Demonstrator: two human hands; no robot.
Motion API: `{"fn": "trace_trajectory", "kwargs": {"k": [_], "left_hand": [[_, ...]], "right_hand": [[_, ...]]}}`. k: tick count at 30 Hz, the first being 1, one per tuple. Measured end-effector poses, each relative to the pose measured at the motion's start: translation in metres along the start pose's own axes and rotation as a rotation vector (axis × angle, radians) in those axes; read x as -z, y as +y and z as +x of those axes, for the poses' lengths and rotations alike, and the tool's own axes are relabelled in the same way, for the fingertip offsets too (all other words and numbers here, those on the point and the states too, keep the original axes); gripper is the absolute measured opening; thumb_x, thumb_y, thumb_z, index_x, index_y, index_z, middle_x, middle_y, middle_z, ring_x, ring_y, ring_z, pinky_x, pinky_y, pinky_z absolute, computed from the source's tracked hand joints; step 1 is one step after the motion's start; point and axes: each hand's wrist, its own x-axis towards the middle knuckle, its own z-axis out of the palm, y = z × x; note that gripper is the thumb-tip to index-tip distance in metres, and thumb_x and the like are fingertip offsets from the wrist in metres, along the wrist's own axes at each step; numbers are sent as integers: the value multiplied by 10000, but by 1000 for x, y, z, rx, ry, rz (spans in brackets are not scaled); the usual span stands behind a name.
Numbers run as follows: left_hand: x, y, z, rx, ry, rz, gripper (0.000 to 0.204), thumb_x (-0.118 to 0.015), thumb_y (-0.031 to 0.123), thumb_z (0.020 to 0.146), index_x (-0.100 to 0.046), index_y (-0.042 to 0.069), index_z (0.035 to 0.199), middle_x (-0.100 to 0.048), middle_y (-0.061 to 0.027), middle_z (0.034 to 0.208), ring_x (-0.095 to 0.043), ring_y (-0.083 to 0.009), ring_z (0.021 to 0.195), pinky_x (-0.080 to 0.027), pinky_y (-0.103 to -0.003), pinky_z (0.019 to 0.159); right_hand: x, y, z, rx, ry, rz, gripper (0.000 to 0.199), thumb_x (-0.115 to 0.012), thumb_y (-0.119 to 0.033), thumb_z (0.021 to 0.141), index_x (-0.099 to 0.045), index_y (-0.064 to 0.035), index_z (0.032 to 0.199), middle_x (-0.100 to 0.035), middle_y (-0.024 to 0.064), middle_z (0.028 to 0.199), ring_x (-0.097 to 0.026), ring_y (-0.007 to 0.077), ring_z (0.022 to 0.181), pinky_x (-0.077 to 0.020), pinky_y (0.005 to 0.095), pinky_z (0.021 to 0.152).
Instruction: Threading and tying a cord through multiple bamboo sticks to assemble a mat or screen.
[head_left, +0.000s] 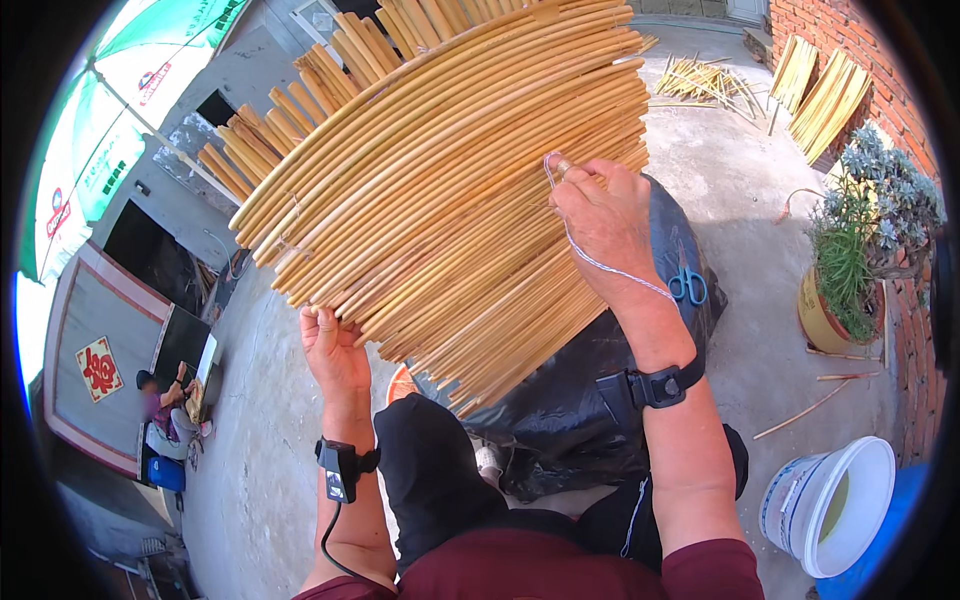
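Note:
A mat of yellow reed stalks (450,180), laid side by side, spreads in front of me over a surface draped in black plastic (560,430). At its left edge my left hand (335,350) is closed, thumb and fingers pinching stalk ends. My right hand (605,215) is closed over the right part of the mat. White string with a coloured strand (610,265) loops up by its fingertips and runs back along the wrist. Blue-handled scissors (687,286) lie on the plastic, just right of my right forearm.
Bundled stalks (350,60) stand beyond the mat. At the right are a potted plant (845,270) and a white bucket (830,505). More stalks (705,80) lie on the concrete near a brick wall (840,30). Another person (170,410) sits far left, below a green-and-white umbrella (110,110).

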Motion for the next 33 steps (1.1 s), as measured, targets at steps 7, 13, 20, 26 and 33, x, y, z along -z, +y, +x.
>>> {"fn": "trace_trajectory", "kwargs": {"k": [7, 13, 20, 26, 33], "left_hand": [[1, 0, 2, -37, -34, -15, 119, -505, 176, 939, -501, 87, 1017, -620, -82, 1040, -612, -192, 931, -506, -372, 811], [14, -6, 7, -25, -106, -53, 141, -489, 184, 946, -502, 82, 1043, -610, -94, 1079, -609, -202, 963, -497, -368, 833], [17, -4, 8, -20, -74, -3, 259, -473, 207, 955, -479, 81, 1182, -593, -87, 1141, -600, -200, 996, -487, -352, 841], [16, -8, 12, -11, -87, 17, 282, -476, 212, 953, -466, 71, 1197, -587, -101, 1154, -600, -206, 997, -490, -353, 835], [36, -13, 20, 11, -121, -3, 284, -426, 195, 969, -436, 58, 1218, -575, -102, 1164, -585, -237, 1050, -485, -401, 885]], "right_hand": [[10, 1, 14, 116, 2, -60, 126, -549, -84, 754, -607, -124, 859, -620, -41, 1118, -512, 195, 988, -349, 378, 857], [17, 30, 13, 183, -28, -105, 136, -552, -93, 749, -604, -130, 869, -620, -45, 1108, -514, 190, 996, -351, 387, 861], [17, 68, 1, 35, 49, -158, 132, -552, -84, 746, -596, -127, 862, -610, -41, 1146, -505, 198, 1043, -340, 387, 861], [12, 76, 1, 47, 52, -118, 123, -557, -76, 747, -592, -118, 857, -616, -34, 1138, -500, 205, 1060, -336, 379, 863], [9, 81, 8, -78, 210, 50, 115, -565, -49, 764, -588, -96, 866, -641, 11, 1006, -550, 226, 926, -388, 353, 802]]}}
